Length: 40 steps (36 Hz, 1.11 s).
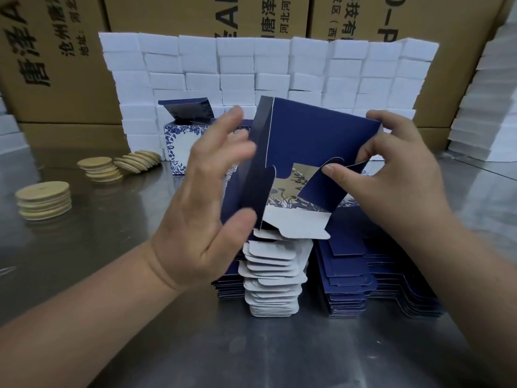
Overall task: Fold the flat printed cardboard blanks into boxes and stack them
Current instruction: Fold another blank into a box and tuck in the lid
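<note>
Pinching one blank (307, 135); perhaps three disc stacks (43, 200)

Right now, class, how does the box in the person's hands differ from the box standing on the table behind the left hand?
The held box is tilted in the air between the left hand and right hand; the standing box sits upright on the steel table. The held box's bottom flaps hang unfolded; the standing box is formed, top flap raised. Both are dark blue card with blue-and-white floral print.
</note>
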Motion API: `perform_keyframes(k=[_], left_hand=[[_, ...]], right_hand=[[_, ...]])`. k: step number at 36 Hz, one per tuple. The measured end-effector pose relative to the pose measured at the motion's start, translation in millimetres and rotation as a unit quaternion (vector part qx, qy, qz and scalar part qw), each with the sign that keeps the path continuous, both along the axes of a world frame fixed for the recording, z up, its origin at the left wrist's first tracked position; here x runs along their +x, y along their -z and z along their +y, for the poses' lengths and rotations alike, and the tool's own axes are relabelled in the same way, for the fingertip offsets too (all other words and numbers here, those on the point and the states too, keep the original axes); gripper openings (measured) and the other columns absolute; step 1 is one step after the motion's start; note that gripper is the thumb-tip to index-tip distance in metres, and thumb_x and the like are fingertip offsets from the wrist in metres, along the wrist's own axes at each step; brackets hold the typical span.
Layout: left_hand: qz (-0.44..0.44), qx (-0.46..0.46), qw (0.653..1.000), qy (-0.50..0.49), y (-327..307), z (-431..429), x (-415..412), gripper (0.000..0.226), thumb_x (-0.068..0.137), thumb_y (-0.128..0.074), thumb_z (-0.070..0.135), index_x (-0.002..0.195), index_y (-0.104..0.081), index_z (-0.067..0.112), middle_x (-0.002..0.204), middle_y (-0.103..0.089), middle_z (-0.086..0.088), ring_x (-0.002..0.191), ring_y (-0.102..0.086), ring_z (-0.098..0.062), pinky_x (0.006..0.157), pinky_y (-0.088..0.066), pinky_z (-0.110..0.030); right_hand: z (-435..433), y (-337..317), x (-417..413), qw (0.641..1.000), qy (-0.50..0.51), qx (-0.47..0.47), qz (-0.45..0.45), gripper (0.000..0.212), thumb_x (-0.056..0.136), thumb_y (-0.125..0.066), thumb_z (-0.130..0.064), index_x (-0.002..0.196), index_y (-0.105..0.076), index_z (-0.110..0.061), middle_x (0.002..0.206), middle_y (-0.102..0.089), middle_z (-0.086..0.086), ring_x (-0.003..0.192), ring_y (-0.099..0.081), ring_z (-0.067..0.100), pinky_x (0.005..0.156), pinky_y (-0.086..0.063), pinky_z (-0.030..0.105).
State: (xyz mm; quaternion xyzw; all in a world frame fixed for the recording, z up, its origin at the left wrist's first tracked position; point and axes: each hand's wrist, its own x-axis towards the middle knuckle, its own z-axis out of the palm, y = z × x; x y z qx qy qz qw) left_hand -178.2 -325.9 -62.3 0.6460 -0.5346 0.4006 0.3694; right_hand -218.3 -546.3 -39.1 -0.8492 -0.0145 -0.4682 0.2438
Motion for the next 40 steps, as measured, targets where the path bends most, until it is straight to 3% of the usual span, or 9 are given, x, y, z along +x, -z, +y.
perform_keyframes(k=[4,9,13,17,20,25,30,36,40], left_hand=[[0.076,-0.047,0.996,-0.015,3.8,1.3,5.6,0.043,0.085,-0.041,0.018,0.126,-0.032,0.023,0.141,-0.024,0.000,0.129,-0.037,-0.040,0.109,-0.031,-0.047],[0.224,0.043,0.973,-0.042,6.5,5.6,11.1,0.059,0.074,-0.047,0.042,0.126,-0.021,0.051,0.148,-0.025,0.011,0.139,-0.027,-0.013,0.112,-0.028,-0.044],[0.323,0.073,0.943,-0.028,7.6,4.4,14.1,0.068,0.062,-0.053,0.057,0.117,-0.016,0.069,0.132,-0.021,0.046,0.130,-0.033,0.006,0.104,-0.031,-0.023],[0.303,0.095,0.947,-0.037,6.7,5.2,13.6,0.074,0.060,-0.056,0.059,0.119,-0.013,0.070,0.134,-0.019,0.044,0.132,-0.031,0.005,0.105,-0.030,-0.023],[0.227,0.108,0.966,-0.053,4.1,6.6,10.3,0.082,0.063,-0.062,0.053,0.131,-0.016,0.053,0.147,-0.026,0.018,0.135,-0.028,0.002,0.110,-0.029,-0.026],[0.040,0.115,0.988,-0.090,-0.1,6.3,4.6,0.056,0.073,-0.062,0.042,0.122,-0.040,0.025,0.140,-0.029,-0.001,0.128,-0.040,-0.020,0.105,-0.036,-0.033],[0.122,0.077,0.987,-0.075,-0.7,5.0,0.7,0.031,0.076,-0.059,0.043,0.094,-0.064,0.019,0.134,-0.036,0.004,0.122,-0.041,-0.006,0.102,-0.033,-0.012],[0.097,0.094,0.987,-0.086,-4.5,3.7,-5.7,0.025,0.074,-0.060,0.039,0.091,-0.066,0.021,0.133,-0.037,0.005,0.124,-0.042,-0.008,0.104,-0.039,-0.028],[0.095,0.094,0.984,-0.115,-4.9,-0.1,-11.4,0.029,0.072,-0.059,0.043,0.091,-0.063,0.021,0.131,-0.038,0.008,0.122,-0.047,-0.017,0.100,-0.042,-0.037]], right_hand=[[0.7,0.0,-0.5,1.000,-0.001,0.002,-0.002,0.032,0.062,-0.064,-0.052,0.061,-0.044,-0.028,0.134,-0.040,-0.018,0.101,-0.029,-0.020,0.071,-0.023,-0.010],[1.9,1.0,-0.9,1.000,-0.002,0.006,-0.003,0.031,0.062,-0.064,-0.052,0.061,-0.044,-0.028,0.136,-0.041,-0.016,0.102,-0.029,-0.019,0.071,-0.022,-0.010],[3.3,0.8,-1.0,1.000,-0.005,-0.002,-0.003,0.031,0.063,-0.065,-0.050,0.061,-0.043,-0.028,0.133,-0.040,-0.018,0.102,-0.028,-0.020,0.072,-0.022,-0.010],[4.3,0.3,-1.6,1.000,-0.004,-0.001,-0.001,0.032,0.062,-0.064,-0.051,0.060,-0.042,-0.028,0.125,-0.034,-0.023,0.101,-0.027,-0.021,0.072,-0.022,-0.010],[5.1,0.7,-1.6,1.000,-0.003,0.000,0.000,0.032,0.062,-0.063,-0.052,0.060,-0.042,-0.028,0.127,-0.036,-0.022,0.101,-0.028,-0.021,0.072,-0.022,-0.010],[4.3,1.0,-0.8,1.000,0.006,0.000,0.005,0.032,0.064,-0.066,-0.050,0.060,-0.041,-0.030,0.138,-0.041,-0.012,0.100,-0.027,-0.020,0.069,-0.022,-0.009],[5.0,0.5,-0.3,1.000,0.010,0.003,0.007,0.031,0.063,-0.063,-0.051,0.060,-0.043,-0.027,0.138,-0.042,-0.011,0.100,-0.027,-0.020,0.069,-0.020,-0.010],[6.6,1.0,-0.5,1.000,0.019,0.005,0.001,0.031,0.064,-0.064,-0.050,0.061,-0.045,-0.026,0.139,-0.042,-0.011,0.097,-0.026,-0.020,0.061,-0.025,0.013],[7.1,0.7,-0.9,1.000,0.018,0.009,0.003,0.032,0.063,-0.062,-0.052,0.061,-0.046,-0.025,0.140,-0.041,-0.010,0.099,-0.025,-0.019,0.062,-0.024,0.011]])
